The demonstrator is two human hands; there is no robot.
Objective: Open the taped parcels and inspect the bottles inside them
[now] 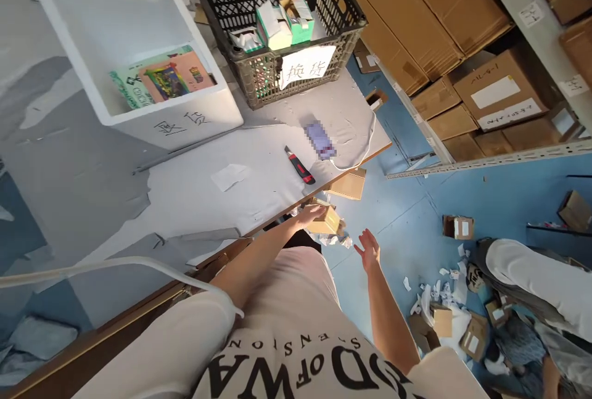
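Note:
My left hand (311, 214) reaches just past the table's front edge, its fingers stretched out. Behind it, lower down, is a small cardboard box (327, 221); whether I touch it cannot be made out. Over the blue floor, my right hand (369, 251) is held up with spread fingers and holds nothing. On the table (263, 201) near my left hand lies a black-and-red utility knife (300, 166). Beside the knife is a blurred-out phone-like object (320, 140) with a white cable (354, 166). A scrap of white paper (229, 177) rests farther left.
A white foam box (203, 118) holds flat printed packages. Next to it a black plastic crate (259, 81) contains green-and-white cartons. Shelving with large cardboard boxes (499, 94) stands at right. A co-worker (527, 269) bends over boxes and paper scraps (439, 293) on the floor.

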